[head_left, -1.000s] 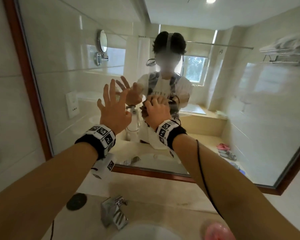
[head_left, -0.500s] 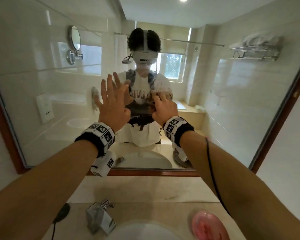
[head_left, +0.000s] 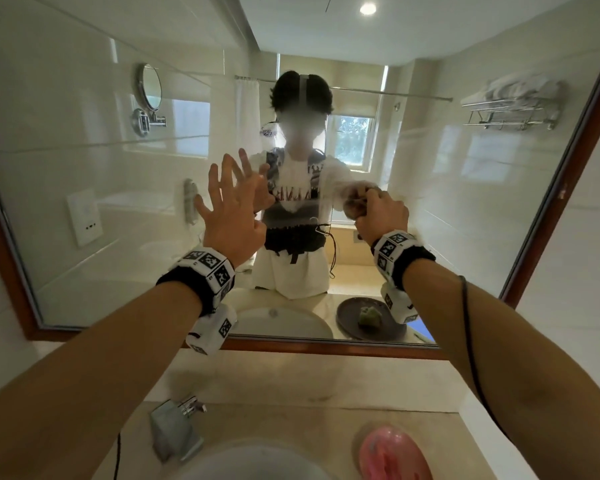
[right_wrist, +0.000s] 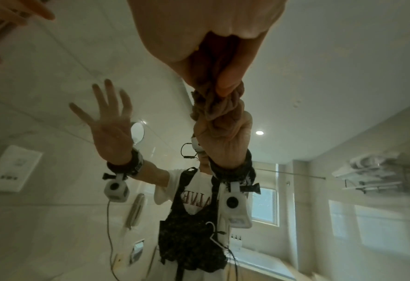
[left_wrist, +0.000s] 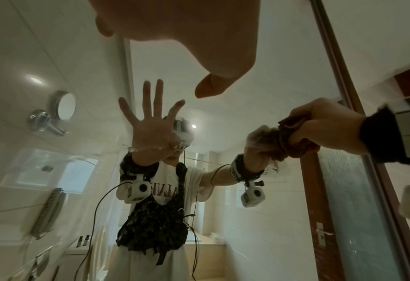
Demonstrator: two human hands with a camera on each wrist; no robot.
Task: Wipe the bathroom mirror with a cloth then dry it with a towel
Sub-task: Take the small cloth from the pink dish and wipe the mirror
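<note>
Mirror (head_left: 430,188) glass fills the wall ahead of me in its brown wooden frame (head_left: 326,348), above the counter. My right hand (head_left: 383,216) is raised to it, fingers and thumb curled tight round a bunched brown cloth (right_wrist: 213,106) whose crumpled end presses on the glass. My left hand (head_left: 231,216) is lifted beside it, wrist bent back, fingers straight and fanned wide, holding nothing; whether it touches the glass I cannot tell. Below sit the chrome faucet (head_left: 175,427), the white basin (head_left: 257,462) and a pink soap dish (head_left: 394,455).
</note>
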